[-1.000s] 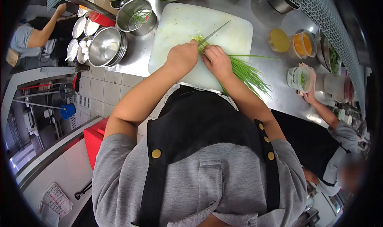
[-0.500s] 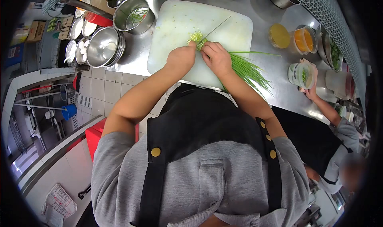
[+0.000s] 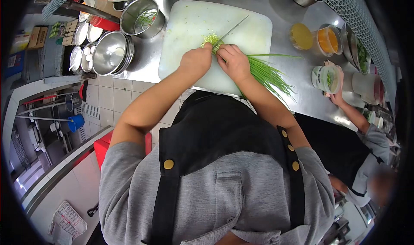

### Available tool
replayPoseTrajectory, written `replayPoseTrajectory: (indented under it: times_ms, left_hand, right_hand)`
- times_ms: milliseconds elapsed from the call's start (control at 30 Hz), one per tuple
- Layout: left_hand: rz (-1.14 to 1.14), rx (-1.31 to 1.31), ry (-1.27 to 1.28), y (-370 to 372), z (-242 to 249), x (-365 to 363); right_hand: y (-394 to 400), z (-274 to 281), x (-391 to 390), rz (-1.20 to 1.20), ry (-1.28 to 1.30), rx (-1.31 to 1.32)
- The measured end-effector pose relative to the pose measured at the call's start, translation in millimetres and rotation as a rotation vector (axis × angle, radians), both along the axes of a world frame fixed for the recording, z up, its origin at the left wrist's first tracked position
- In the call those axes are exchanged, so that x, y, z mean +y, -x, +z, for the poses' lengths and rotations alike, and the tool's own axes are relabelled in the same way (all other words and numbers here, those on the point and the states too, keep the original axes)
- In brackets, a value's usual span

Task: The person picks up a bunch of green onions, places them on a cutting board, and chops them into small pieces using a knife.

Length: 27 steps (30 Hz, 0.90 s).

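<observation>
My left hand (image 3: 195, 63) is closed round the handle of a knife (image 3: 234, 28), whose blade slants up and right over the white cutting board (image 3: 181, 25). Close beside it, my right hand (image 3: 233, 62) presses down on a bunch of scallions (image 3: 265, 74) with curled fingers. The long green leaves trail right, past the board's edge onto the steel counter. Chopped scallion bits (image 3: 210, 39) lie in a small heap at the blade, just beyond my left hand. The knife handle is hidden in my grip.
Left of the board stand a steel pot (image 3: 143, 18) with some greens inside and stacked metal bowls (image 3: 110, 53). On the right are a yellow lid (image 3: 301, 36) and an orange-filled tub (image 3: 327, 41). A co-worker's hand (image 3: 337, 83) holds a plastic tub (image 3: 324, 79).
Both my hands stay almost in place at the board, with the blade shifted only slightly. The co-worker's tub is still held at the right.
</observation>
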<state>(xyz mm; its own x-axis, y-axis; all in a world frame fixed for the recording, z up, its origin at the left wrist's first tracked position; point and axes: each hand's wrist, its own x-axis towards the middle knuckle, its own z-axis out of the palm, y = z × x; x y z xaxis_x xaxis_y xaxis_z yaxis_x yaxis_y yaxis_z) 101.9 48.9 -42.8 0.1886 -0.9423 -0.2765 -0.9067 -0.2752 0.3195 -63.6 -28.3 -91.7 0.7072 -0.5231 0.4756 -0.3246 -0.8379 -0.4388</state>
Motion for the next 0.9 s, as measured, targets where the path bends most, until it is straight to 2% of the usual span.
replayPoseTrajectory:
  times_ms: [133,233,333,433,633,900]
  left_hand:
    - [-0.031,0.001,-0.052,-3.7,31.1,8.9]
    - [-0.037,-0.015,-0.049,-0.9,27.1,17.3]
    - [0.017,0.006,-0.056,7.3,-1.5,4.4]
    - [0.019,0.018,-0.005,3.6,0.2,-2.4]
    - [-0.037,-0.043,-0.062,-10.6,40.2,9.1]
    - [-0.039,-0.006,-0.043,3.0,38.9,1.9]
  right_hand:
    - [-0.2,0.4,-0.8,0.000,0.006,0.008]
    - [-0.1,0.1,-0.6,0.004,0.003,0.019]
    - [-0.4,0.5,-0.7,0.005,-0.008,0.012]
    - [1.9,0.9,0.9,0.010,-0.017,-0.002]
    - [0.8,0.4,0.9,0.015,-0.010,-0.019]
    - [0.3,1.1,-0.4,0.014,0.045,-0.036]
